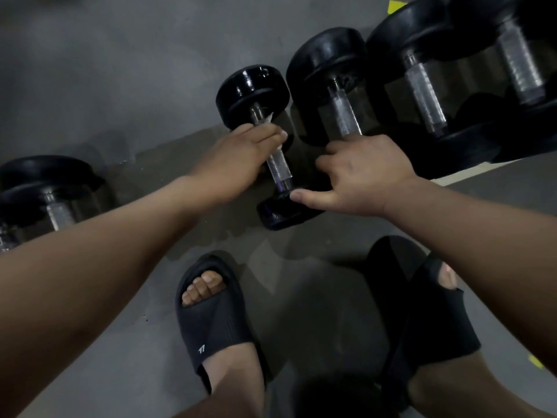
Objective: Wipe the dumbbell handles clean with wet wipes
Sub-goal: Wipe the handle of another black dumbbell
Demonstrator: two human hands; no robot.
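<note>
A small black dumbbell point(278, 164) with a knurled metal handle lies on the grey floor at the centre. My left hand point(238, 158) grips the upper part of its handle, with a white wet wipe point(269, 119) peeking out above my fingers. My right hand point(358, 176) rests on the dumbbell's near weight head point(281, 212), thumb on its top edge, fingers loosely curled.
Three larger black dumbbells point(334, 95) point(422, 86) point(521, 61) lie in a row to the right along a pale floor line. Another dumbbell point(45, 194) lies at the far left. My feet in black slides point(214, 324) point(422, 315) stand on the grey floor below.
</note>
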